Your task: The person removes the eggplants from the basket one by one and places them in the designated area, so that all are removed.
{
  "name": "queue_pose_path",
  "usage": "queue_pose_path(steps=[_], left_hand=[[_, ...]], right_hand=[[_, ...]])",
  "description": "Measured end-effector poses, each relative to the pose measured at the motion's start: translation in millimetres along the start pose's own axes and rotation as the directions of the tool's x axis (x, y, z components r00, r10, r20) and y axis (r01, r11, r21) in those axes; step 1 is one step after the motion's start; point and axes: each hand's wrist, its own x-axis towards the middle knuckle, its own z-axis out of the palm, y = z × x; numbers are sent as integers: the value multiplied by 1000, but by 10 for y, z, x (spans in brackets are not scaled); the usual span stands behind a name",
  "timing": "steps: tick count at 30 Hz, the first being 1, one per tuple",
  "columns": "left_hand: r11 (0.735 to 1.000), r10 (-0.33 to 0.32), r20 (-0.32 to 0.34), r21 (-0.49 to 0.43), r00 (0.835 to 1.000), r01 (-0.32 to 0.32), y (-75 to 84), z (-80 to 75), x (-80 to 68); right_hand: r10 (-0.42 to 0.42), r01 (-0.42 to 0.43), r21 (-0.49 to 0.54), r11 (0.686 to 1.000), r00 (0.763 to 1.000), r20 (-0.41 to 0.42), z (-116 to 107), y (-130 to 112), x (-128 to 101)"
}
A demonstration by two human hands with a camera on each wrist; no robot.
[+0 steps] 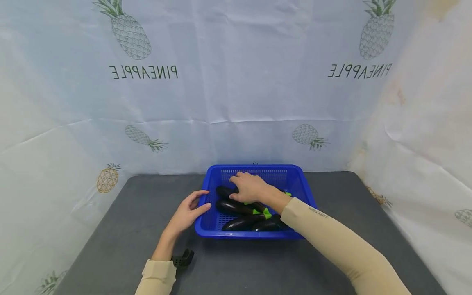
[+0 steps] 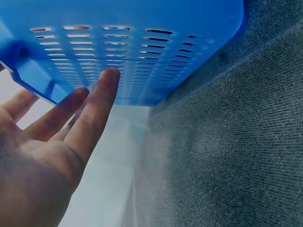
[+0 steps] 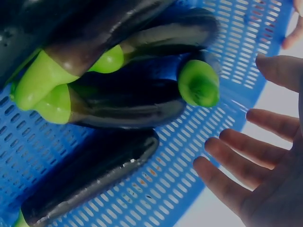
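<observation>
on the dark grey felt-like worktop [image 1: 121,229] sits a blue perforated plastic basket [image 1: 295,174] holding glossy dark purple aubergines with bright green stems [image 1: 236,207]. the right hand [image 1: 250,187] hovers over them, grip apart and holding nothing, while the left hand [image 1: 187,213] rests flat against the basket's side, fingers straight. the smooth, rounded skins could well slip from a loose grasp.

The basket [image 1: 298,180] is bright blue, its walls and floor pierced with rows of small slots. The aubergines [image 1: 236,207] in it are glossy, dark purple to nearly black, with lime-green caps. The worktop [image 1: 121,229] is dark grey with a fine woven texture. Both sleeves [image 1: 332,237] are pale beige, the right one bearing small dark lettering. A small black piece [image 1: 183,259] sits at the left wrist. The backdrop cloth [image 1: 236,82] is white, printed with grey-green and yellow pineapples and dark mirrored "PINEAPPLE" lettering.
</observation>
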Motion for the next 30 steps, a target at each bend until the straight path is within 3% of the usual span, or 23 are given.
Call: queue_pose_path(steps=[5, 14, 30], left_hand=[[1000, -3, -7, 3, 1000, 3, 7, 16, 1], [999, -23, -29, 22, 999, 24, 19, 53, 8], [999, -14, -54, 43, 998, 17, 17, 42, 10]], right_hand=[[-10, 11, -19, 1000, 999, 38, 89, -12, 53], [-39, 50, -156, 986, 997, 70, 275, -36, 124], [-39, 64, -255, 965, 994, 101, 314, -26, 154]])
